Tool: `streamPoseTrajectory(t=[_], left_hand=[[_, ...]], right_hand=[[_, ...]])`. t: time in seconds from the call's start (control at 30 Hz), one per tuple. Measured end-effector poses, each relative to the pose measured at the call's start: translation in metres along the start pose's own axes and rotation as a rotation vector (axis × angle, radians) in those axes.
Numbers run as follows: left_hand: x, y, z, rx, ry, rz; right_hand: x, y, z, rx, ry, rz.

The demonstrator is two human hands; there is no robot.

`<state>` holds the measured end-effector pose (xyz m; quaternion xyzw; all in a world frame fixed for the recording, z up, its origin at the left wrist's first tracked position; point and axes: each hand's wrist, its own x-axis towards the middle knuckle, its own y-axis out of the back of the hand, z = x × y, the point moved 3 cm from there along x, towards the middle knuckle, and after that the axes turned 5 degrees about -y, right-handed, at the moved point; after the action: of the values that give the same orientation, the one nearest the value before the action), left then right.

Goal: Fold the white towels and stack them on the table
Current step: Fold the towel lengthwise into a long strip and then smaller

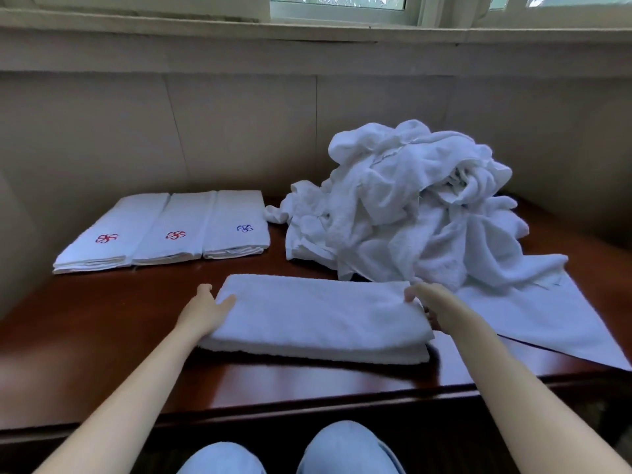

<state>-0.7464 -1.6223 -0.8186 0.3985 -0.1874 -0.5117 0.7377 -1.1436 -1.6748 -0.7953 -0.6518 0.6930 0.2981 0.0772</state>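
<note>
A white towel, folded into a long thick strip, lies across the front middle of the dark wooden table. My left hand holds its left end with the thumb on top. My right hand grips its right end, thumb above and fingers tucked under. Behind and to the right rises a big heap of crumpled white towels. At the back left, three folded white towels lie side by side, two with a red motif and one with a blue one.
Another white towel lies spread flat at the table's right, reaching the front edge and partly under the heap. A beige wall and a window sill close off the back. My knees in blue jeans show below the table edge.
</note>
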Motion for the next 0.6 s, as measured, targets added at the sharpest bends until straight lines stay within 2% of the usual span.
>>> streamPoseTrajectory(t=[0.13,0.23,0.37,0.43,0.5,0.57,0.6], left_hand=[[0.004,0.006,-0.011,-0.004,-0.037,-0.004],[0.005,0.010,-0.010,0.039,-0.061,0.003],[-0.003,0.012,0.005,0.289,-0.137,0.076],[-0.011,0.010,0.022,0.395,-0.244,0.142],[-0.018,0.001,0.045,0.434,-0.392,0.149],[-0.024,-0.017,0.063,0.474,-0.516,0.056],[-0.026,-0.028,0.066,0.497,-0.532,-0.016]], right_hand=[[-0.005,-0.005,-0.007,-0.082,0.000,0.000],[-0.013,-0.008,-0.003,-0.413,0.020,0.057],[-0.027,-0.019,-0.016,-0.882,0.096,0.199],[-0.038,-0.036,-0.034,-1.008,0.259,0.305],[-0.049,-0.068,-0.051,-0.977,0.538,0.294],[-0.055,-0.103,-0.054,-0.958,0.786,0.247],[-0.053,-0.118,-0.048,-0.987,0.821,0.206]])
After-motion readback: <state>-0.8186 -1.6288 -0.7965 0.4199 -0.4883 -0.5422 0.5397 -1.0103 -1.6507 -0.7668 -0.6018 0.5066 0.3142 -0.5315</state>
